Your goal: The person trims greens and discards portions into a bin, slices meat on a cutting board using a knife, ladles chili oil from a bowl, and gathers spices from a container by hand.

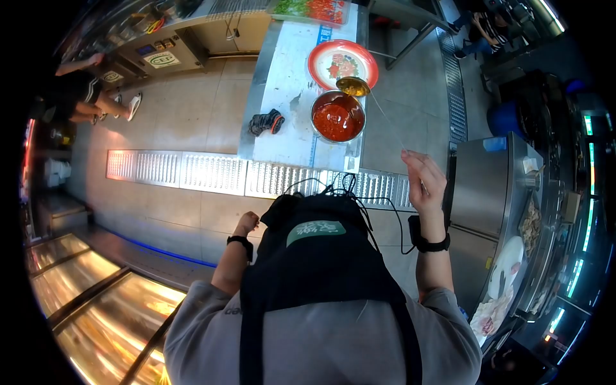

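Note:
My right hand [425, 181] pinches the end of a ladle's long thin handle. The ladle [353, 86] has its bowl above the far rim of a metal pot, overlapping the plate's near edge from here; something yellowish shows in it. Red, oily sauce or soup fills the metal pot [338, 117] on the narrow white table. Behind the pot lies a red-rimmed plate [319, 64] with a floral centre. Low at my left side, my left hand [246, 223] has curled fingers and nothing visible in it.
A dark bundled object [266, 122] lies on the table [276, 83] left of the pot. A tray of chopped green and red food [312, 11] stands at the far end. Metal floor grates [212, 173] cross in front of me. Other people stand at far left and upper right.

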`<action>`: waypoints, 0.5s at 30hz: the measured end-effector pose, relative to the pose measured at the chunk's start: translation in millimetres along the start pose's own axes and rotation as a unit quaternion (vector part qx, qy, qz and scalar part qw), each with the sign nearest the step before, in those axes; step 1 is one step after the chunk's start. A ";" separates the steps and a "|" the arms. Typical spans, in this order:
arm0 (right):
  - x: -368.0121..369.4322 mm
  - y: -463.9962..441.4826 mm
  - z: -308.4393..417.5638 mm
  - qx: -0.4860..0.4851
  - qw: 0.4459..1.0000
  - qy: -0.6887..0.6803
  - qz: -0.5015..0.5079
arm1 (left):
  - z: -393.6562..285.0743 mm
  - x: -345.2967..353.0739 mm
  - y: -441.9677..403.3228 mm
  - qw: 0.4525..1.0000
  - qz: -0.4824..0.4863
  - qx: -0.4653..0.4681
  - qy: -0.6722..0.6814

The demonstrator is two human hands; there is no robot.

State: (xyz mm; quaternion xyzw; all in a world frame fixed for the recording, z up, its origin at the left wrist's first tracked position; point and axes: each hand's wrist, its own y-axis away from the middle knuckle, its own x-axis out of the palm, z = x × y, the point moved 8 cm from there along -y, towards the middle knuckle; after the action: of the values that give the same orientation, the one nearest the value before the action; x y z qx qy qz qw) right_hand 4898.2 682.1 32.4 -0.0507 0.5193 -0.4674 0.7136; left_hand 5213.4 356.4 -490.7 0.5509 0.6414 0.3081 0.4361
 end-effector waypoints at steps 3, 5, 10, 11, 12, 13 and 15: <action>-1.3 -0.7 0.8 -0.002 1.000 -0.007 -0.002 | 4.2 0.5 -3.8 1.000 0.002 -0.004 0.015; -2.0 0.0 0.6 -0.008 1.000 -0.002 -0.004 | 2.7 0.6 -2.5 1.000 0.003 -0.002 0.010; -5.0 0.8 1.0 -0.014 1.000 0.002 -0.007 | 0.5 1.1 -3.4 1.000 0.008 0.001 -0.003; -5.6 0.8 1.0 -0.016 1.000 0.007 -0.006 | -2.5 0.8 -1.0 1.000 0.006 0.005 -0.003; -6.5 0.7 1.1 -0.016 1.000 0.007 -0.006 | -5.2 0.5 1.6 1.000 0.004 0.009 -0.004; -7.5 0.5 1.1 -0.015 1.000 0.008 -0.006 | -5.3 0.5 1.5 1.000 0.004 0.009 -0.004; -9.2 -0.4 2.1 -0.015 1.000 0.010 -0.006 | -7.7 0.4 0.6 1.000 0.002 0.021 -0.007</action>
State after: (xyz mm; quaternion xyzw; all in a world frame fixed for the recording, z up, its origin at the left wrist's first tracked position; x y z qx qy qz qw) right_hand 4899.4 687.6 39.9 -0.0601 0.5327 -0.4645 0.7049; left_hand 5206.8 357.6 -487.0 0.5634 0.6434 0.2917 0.4285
